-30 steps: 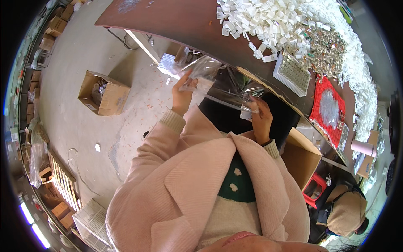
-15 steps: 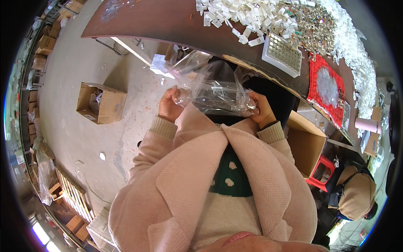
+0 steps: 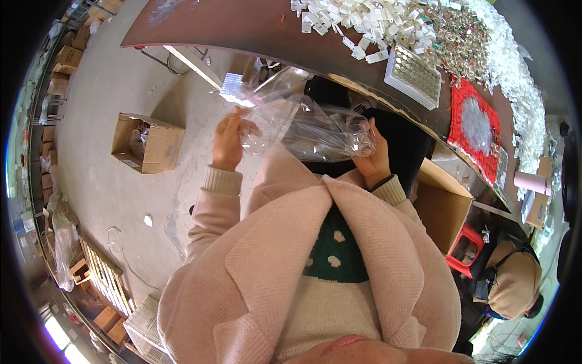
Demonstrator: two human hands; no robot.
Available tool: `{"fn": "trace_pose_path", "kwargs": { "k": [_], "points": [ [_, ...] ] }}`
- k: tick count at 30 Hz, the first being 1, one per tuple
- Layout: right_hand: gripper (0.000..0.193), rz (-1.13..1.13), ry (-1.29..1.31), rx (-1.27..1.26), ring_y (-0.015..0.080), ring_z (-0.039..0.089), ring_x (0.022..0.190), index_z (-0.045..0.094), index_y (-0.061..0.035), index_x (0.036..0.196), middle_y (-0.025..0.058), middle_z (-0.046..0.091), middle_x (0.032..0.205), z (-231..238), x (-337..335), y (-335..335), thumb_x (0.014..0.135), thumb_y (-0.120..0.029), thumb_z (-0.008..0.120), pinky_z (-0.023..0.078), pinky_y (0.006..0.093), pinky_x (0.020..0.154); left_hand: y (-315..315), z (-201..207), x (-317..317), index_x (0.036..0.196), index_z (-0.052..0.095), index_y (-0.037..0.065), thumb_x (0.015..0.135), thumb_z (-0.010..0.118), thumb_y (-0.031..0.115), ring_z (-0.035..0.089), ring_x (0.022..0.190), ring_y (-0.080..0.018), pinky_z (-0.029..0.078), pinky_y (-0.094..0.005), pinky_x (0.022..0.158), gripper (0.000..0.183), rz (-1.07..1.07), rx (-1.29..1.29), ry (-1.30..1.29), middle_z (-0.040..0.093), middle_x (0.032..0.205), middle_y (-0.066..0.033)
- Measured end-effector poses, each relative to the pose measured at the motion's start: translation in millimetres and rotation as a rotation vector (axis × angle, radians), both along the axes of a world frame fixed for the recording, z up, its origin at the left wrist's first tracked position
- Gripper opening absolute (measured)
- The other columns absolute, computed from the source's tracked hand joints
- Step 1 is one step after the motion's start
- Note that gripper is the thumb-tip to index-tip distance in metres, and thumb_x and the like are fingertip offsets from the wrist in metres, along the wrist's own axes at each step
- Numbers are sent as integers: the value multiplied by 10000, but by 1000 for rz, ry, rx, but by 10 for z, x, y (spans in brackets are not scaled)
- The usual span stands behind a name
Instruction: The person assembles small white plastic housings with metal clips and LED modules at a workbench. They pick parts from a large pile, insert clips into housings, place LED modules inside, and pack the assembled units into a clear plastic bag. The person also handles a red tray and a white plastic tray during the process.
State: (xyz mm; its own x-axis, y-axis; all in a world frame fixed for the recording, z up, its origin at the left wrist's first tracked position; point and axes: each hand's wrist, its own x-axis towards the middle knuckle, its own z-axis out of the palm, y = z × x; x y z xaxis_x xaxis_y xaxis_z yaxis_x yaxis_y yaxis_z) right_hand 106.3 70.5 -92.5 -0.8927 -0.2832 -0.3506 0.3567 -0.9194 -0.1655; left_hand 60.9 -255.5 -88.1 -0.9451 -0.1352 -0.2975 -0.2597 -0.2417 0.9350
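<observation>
A clear plastic bag is stretched between my two hands, above my lap and in front of the table's near edge. My left hand is at the bag's left end, its fingers closed on the film. At the other end my right hand grips the bunched plastic between thumb and fingers. The bag is see-through; dark clothing shows behind it, and I make out nothing inside.
On the brown table lie heaps of small white plastic pieces, a stacked tray of round discs and a red cloth. An open carton stands on the floor at left, another carton at right, near a red stool.
My left hand has moved up and to the left, its fingers now more upright. My right hand has turned upward a little, and the bag's film has shifted between them.
</observation>
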Motion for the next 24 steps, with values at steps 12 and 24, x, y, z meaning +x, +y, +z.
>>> {"fn": "trace_pose_path", "kwargs": {
  "k": [12,24],
  "points": [
    [301,-119,-67,124,177,618,766,603,-60,1048,70,663,932,123,46,-21,1064,-325,459,511,306,677,542,716,208,1015,645,-28,693,689,48,593,974,-306,501,-409,849,334,-544,-1203,1297,623,1026,-138],
    [634,-323,989,2350,359,550,1143,558,-2,1271,217,593,1205,1460,496,-280,707,-151,805,427,444,1002,513,1105,251,764,515,19,643,634,57,603,789,-263,518,-342,685,175,-810,-1289,1406,620,874,-150]
  ]
}}
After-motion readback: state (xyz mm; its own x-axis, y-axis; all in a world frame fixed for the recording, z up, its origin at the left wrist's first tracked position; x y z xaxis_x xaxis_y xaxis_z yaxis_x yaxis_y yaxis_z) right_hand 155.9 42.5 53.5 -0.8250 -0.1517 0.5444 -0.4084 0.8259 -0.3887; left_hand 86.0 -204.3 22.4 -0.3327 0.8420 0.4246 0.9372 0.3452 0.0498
